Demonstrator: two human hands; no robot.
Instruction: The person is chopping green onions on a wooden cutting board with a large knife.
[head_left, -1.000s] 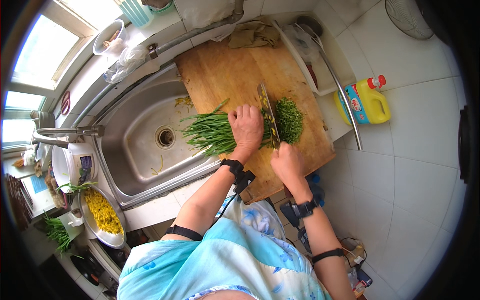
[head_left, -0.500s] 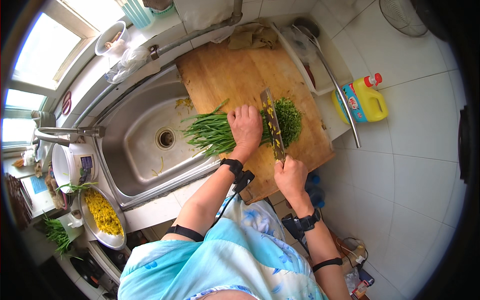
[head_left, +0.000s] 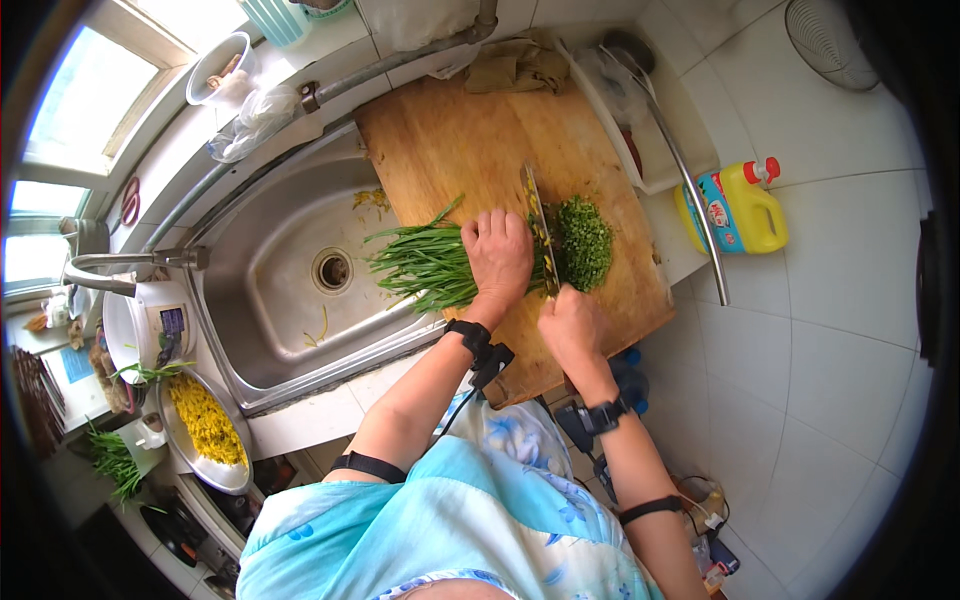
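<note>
A bundle of long green chives (head_left: 425,262) lies across the wooden cutting board (head_left: 450,145), its left ends reaching over the sink. My left hand (head_left: 498,255) presses down on the bundle with curled fingers, close to its cut end. In my right hand (head_left: 573,325) is the handle of a cleaver (head_left: 541,225). The blade stands nearly upright at the cut end, just right of my left hand's fingers, with yellow bits stuck to it. A heap of finely chopped chives (head_left: 583,243) sits on the board right of the blade.
Left of the board is a steel sink (head_left: 270,345) with scraps in it. A bowl of yellow shredded food (head_left: 208,420) stands at the lower left, near a white bucket (head_left: 150,325). A yellow detergent jug (head_left: 740,210) and a metal bar (head_left: 705,225) are at the right.
The cleaver has turned from leaning, with its flat side showing, to nearly upright against the bundle. My right hand has shifted slightly left. My left hand still presses the chives.
</note>
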